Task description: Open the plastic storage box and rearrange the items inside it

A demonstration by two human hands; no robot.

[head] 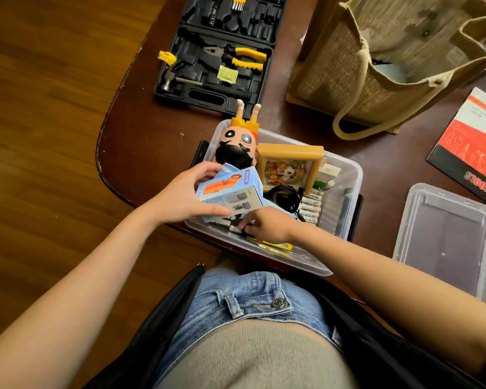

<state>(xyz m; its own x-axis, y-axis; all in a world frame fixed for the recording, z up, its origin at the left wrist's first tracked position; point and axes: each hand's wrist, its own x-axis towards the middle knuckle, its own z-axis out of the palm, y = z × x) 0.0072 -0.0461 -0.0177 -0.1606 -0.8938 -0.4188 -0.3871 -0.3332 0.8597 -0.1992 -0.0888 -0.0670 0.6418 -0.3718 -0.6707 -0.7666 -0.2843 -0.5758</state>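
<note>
From the head camera, the clear rectangular plastic storage box (345, 175) sits open at the near edge of the dark wooden table (141, 153), its clear lid (446, 240) lying just to the right. The left hand (183, 197) grips the pale blue cardboard mini-fan box (230, 192), tilting it up; keeping it lifted gives room below. The right hand (267, 224) reaches beneath, fingers curled, seemingly pinching a small white battery (234, 228), though the grip is partly hidden. The coiled black cable (285, 193), wooden picture frame (289, 167) and cartoon figurine (237, 147) crowd the box; the jute bag (376, 66) and black tool case (216, 68) stand well apart.
</note>
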